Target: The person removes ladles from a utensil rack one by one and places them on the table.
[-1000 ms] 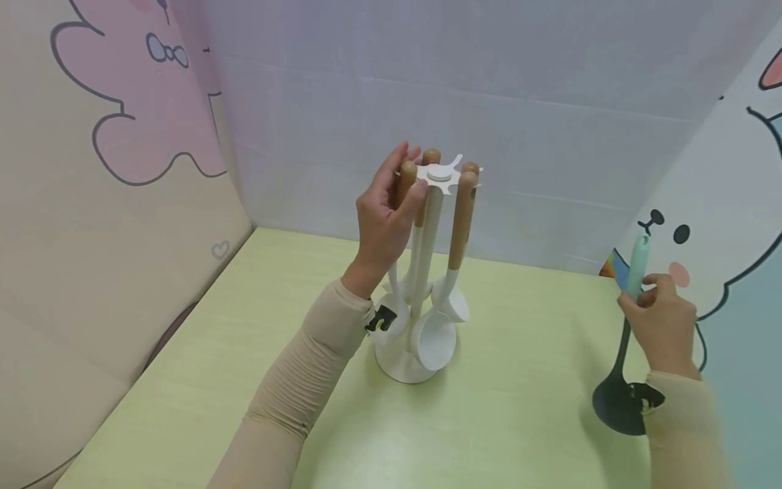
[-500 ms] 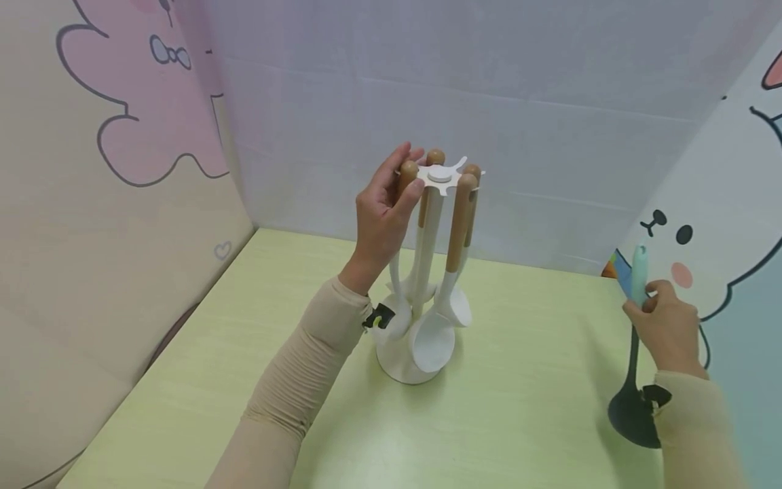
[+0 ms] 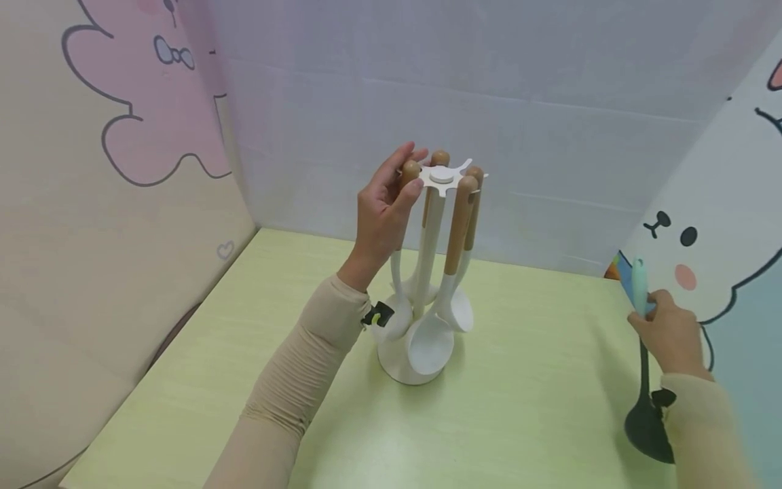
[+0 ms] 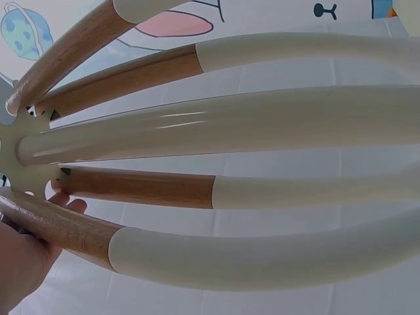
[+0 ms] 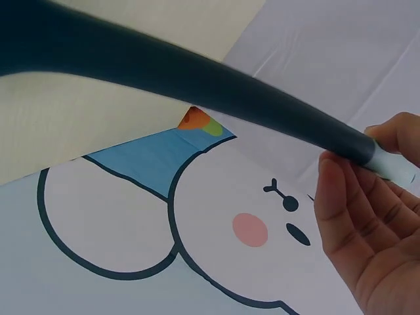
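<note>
A white rotating utensil rack [image 3: 432, 251] stands on the table, hung with several white utensils with wooden handles. My left hand [image 3: 380, 214] holds one wooden handle [image 4: 79, 230] at the rack's top, thumb in front and fingers behind. A white ladle [image 3: 431, 345] hangs at the rack's front. At the far right, my right hand [image 3: 672, 336] pinches a black ladle [image 3: 649, 431] by its mint-green handle [image 3: 639, 282]. The ladle stands upright, bowl down; my sleeve hides part of the bowl. In the right wrist view, thumb and fingertips grip just above the dark shaft [image 5: 216, 85].
The pale green-yellow table [image 3: 525, 380] stretches between the rack and the black ladle. A grey-white wall cloth [image 3: 550, 149] rises behind. Cartoon-printed panels stand at the left [image 3: 122, 272] and right [image 3: 751, 238].
My right hand has moved down and slightly right with the black ladle, toward the near side. The rack's top has turned slightly, shifting its handles, while my left hand stays on its handle.
</note>
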A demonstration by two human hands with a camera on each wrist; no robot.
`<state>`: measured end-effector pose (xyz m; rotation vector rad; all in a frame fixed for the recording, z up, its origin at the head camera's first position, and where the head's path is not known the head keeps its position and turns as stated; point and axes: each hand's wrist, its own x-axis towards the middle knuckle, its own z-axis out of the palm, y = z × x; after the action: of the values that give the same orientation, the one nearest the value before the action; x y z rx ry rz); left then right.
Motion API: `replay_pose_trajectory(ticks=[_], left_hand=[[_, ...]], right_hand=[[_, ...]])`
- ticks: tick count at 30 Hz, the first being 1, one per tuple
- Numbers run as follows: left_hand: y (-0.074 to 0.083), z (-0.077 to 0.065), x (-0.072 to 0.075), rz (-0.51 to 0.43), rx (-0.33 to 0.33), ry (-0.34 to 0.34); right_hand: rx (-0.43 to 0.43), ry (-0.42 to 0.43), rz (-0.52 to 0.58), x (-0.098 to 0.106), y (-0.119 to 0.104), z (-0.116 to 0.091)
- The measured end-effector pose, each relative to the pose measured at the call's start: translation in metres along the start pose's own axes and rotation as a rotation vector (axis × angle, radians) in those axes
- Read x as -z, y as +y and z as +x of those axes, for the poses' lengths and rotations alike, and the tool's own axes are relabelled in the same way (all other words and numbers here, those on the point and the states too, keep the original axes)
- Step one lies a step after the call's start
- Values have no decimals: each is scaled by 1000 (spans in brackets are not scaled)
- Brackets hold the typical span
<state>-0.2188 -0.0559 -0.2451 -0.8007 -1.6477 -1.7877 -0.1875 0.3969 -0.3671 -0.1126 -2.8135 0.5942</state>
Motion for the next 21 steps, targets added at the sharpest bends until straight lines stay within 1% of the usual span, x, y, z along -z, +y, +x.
replay_pose_trajectory(ticks=[5, 11, 16, 21], left_hand=[[-1, 1, -1, 0, 1, -5], [-1, 1, -1, -1, 10, -13], [-1, 1, 0, -9, 16, -24], [0, 2, 0, -2, 16, -27]], right_hand=[[-13, -43, -46, 2, 8, 0], [-75, -127, -84, -1, 23, 3], [-90, -164, -101, -5, 37, 4], [-88, -177, -118, -8, 45, 4]])
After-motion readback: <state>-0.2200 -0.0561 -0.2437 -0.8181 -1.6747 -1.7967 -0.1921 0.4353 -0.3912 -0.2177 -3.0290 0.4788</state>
